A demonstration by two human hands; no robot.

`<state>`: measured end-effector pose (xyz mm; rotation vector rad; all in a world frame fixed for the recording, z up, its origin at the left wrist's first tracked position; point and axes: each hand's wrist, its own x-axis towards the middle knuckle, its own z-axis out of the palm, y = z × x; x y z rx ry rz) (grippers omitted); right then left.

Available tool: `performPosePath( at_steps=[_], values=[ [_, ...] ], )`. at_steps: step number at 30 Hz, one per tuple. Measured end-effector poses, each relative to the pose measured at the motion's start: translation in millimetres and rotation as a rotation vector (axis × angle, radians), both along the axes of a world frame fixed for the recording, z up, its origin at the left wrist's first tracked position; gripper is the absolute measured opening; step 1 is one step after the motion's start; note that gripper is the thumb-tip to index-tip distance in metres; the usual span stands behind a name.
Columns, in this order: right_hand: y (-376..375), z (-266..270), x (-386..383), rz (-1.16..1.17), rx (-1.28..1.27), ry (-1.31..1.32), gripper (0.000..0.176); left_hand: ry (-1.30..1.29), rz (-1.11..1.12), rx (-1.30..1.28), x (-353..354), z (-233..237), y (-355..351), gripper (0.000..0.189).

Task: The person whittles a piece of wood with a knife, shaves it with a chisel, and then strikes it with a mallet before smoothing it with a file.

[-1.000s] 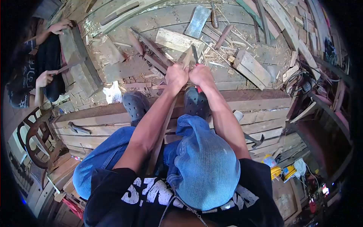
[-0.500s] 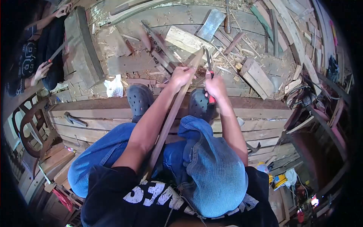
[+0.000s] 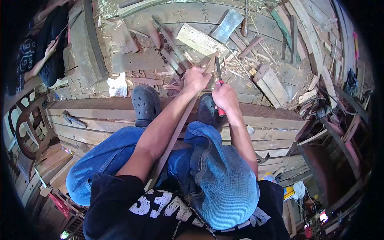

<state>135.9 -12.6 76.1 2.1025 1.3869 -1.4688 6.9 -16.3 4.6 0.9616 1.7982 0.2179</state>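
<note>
My left hand (image 3: 196,79) is closed round a long thin strip of wood (image 3: 176,136) close to its narrow far end. The strip slopes back past my forearm to my lap. Closed on a red-and-black handle, my right hand (image 3: 225,97) holds a knife (image 3: 218,69) whose dark, narrow blade points away from me. The blade lies alongside the strip's tip, just right of it. Beyond both hands are a pale block of wood (image 3: 201,39) and a flat grey metal blade (image 3: 227,26).
Wood scraps and shavings litter the floor ahead. A chunky block (image 3: 271,85) lies to the right, and a hammer (image 3: 74,119) rests on the planks at left. Near a white crumpled piece (image 3: 117,85), another person's hand (image 3: 51,49) holds a thin tool at far left.
My right hand has shifted slightly down and left, bringing the knife blade lower beside the strip's tip. My left hand still grips the strip. The other person's tool has swung upward.
</note>
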Motion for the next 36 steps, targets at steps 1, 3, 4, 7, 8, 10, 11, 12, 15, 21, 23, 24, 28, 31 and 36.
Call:
performPosePath(
  at_steps=[1,3,4,7,8,10,11,12,15,21,23,24,28,31,36],
  values=[
    [0,-2,-1,0.005,0.008,-0.009,0.049,0.001,0.003,-0.003,0,2,1,0.028],
    [0,-6,-1,0.008,0.006,-0.021,0.049,0.105,-0.109,0.092,2,3,-1,0.037],
    [5,-10,-1,-0.021,-0.024,-0.013,0.049,0.108,-0.132,0.102,4,2,-2,0.035],
    [15,-21,-6,-0.033,-0.026,0.019,0.047,0.218,-0.215,0.210,3,6,0,0.034],
    [11,-22,-7,-0.015,-0.010,0.035,0.045,0.110,-0.142,0.104,2,8,1,0.033],
    [10,-25,-6,0.026,0.062,-0.013,0.042,0.109,-0.147,0.094,3,3,1,0.032],
    [10,-26,-5,0.023,0.064,-0.016,0.042,0.117,-0.147,0.082,3,1,0,0.031],
    [15,-18,-7,-0.042,-0.016,-0.010,0.041,0.138,-0.159,0.108,4,13,3,0.031],
    [11,-27,-7,0.034,-0.030,-0.007,0.038,0.152,-0.158,0.091,4,9,1,0.031],
    [10,-29,-4,0.148,0.129,-0.001,0.049,0.223,-0.317,0.194,3,3,2,0.029],
    [15,-19,-5,0.020,0.005,0.006,0.049,-0.177,0.267,-0.127,0,13,2,0.032],
    [14,-20,-6,0.053,0.082,-0.009,0.049,-0.312,0.328,-0.148,-1,9,2,0.035],
    [14,-2,-6,-0.063,-0.075,-0.022,0.047,-0.453,0.351,-0.275,-2,5,8,0.040],
    [10,-1,-3,-0.065,-0.050,0.006,0.049,-0.511,0.364,-0.316,-6,9,9,0.038],
    [19,-8,-7,-0.116,-0.089,0.009,0.047,-0.500,0.387,-0.261,-1,-3,3,0.030]
  ],
)
